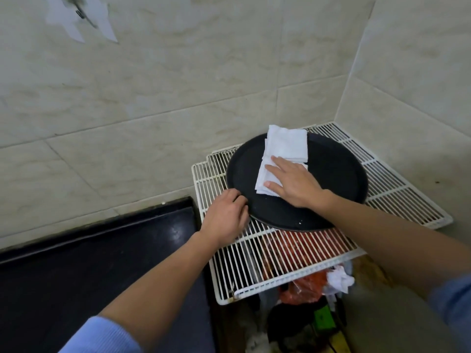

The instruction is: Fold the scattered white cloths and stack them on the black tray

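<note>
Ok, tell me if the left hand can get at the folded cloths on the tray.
Probably yes. The left hand grips the rim of the black tray, and the folded cloths lie close by on its surface. Only the right hand, resting flat on the nearer cloth, covers part of them.

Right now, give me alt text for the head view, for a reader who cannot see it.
A right hand presses flat on folded white cloths stacked on a round black tray; the left hand grips the tray's rim. The tray sits on white wire racks in a tiled corner.
</note>
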Demonstrator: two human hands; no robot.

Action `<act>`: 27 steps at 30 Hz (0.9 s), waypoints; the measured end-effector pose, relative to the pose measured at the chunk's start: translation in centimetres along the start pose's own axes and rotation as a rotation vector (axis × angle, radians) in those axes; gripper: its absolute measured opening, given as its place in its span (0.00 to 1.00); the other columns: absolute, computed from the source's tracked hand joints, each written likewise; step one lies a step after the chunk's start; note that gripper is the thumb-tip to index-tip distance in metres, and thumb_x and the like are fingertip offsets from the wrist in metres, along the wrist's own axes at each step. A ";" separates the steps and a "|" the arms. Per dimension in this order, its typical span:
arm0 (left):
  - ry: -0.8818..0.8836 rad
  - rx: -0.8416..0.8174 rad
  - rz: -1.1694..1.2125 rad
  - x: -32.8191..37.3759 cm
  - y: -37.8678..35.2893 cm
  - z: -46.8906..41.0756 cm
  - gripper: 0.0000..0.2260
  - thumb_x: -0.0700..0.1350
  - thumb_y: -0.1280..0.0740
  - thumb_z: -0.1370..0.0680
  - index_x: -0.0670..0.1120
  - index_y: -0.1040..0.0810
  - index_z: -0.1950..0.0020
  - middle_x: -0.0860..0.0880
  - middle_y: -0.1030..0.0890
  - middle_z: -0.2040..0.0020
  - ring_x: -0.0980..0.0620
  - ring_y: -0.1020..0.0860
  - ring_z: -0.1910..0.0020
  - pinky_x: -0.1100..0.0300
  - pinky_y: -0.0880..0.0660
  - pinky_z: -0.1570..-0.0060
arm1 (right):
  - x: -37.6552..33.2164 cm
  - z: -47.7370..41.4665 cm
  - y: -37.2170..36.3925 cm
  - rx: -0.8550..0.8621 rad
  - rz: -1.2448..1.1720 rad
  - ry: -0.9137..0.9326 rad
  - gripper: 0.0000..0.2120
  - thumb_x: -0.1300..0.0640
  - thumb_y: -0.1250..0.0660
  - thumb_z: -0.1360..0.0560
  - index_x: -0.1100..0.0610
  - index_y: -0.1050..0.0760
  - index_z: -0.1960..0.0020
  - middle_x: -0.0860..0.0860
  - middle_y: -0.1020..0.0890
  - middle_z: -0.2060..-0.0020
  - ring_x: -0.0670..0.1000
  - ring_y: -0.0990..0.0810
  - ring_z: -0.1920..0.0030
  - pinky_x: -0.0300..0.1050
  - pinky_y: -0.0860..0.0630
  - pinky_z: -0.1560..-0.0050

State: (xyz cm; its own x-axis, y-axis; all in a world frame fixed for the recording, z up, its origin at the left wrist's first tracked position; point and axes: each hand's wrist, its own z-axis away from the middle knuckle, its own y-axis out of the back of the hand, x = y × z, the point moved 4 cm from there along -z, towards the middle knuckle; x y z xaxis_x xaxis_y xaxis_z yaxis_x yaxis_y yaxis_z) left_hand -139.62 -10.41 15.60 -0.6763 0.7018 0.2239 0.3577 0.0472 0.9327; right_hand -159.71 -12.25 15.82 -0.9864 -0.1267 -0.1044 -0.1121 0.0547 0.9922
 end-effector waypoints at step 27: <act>0.900 0.076 -0.422 -17.6 26.5 57.9 0.10 0.47 0.38 0.23 0.46 0.23 0.46 0.47 0.24 0.50 0.44 0.25 0.50 0.51 0.27 0.55 | -65.1 9.8 -0.8 0.157 -0.142 0.899 0.19 0.44 0.40 0.21 0.53 0.27 0.36 0.52 0.23 0.43 0.56 0.24 0.43 0.51 0.26 0.50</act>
State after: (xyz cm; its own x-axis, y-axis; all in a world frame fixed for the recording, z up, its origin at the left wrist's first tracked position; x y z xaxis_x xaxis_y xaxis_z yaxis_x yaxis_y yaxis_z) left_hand -80.97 19.66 20.02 -0.9825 -0.1824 0.0385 -0.0058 0.2364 0.9716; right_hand -96.58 5.66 21.16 -0.5055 -0.8602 -0.0668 -0.3048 0.1056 0.9465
